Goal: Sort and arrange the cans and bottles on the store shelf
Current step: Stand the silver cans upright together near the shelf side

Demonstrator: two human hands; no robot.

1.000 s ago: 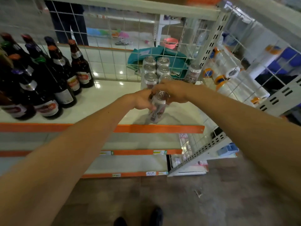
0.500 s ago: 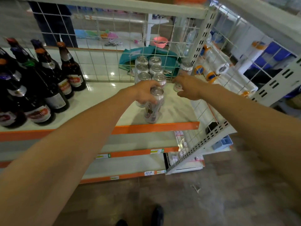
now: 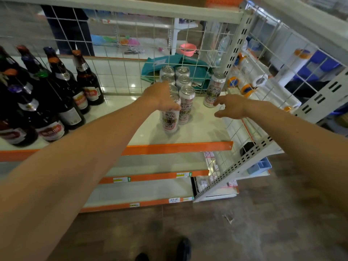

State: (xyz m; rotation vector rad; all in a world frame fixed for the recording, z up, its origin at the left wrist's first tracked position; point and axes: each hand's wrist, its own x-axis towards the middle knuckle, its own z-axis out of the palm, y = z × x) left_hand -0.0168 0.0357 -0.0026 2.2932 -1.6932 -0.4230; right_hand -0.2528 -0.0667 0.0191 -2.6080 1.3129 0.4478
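Note:
Several silver cans stand in two rows on the white shelf (image 3: 197, 129). My left hand (image 3: 160, 97) grips the top of the front can (image 3: 169, 119) of the left row. Beside it stands another can (image 3: 185, 106), with more cans (image 3: 182, 72) behind. A lone can (image 3: 214, 89) stands apart at the right, near the wire side. My right hand (image 3: 231, 107) hovers just in front of that lone can, fingers spread and holding nothing. Dark bottles (image 3: 62, 95) with coloured caps crowd the shelf's left part.
A wire grid (image 3: 120, 59) backs the shelf and another closes its right side. A teal bag (image 3: 197, 63) lies behind the grid. An orange strip (image 3: 178, 147) edges the shelf front. Lower shelves (image 3: 150, 164) sit beneath. A person's legs stand behind the grid.
My right hand let go of the front can, reached to the lone can at the right, then drew back a little from it. My left hand stays on the front can.

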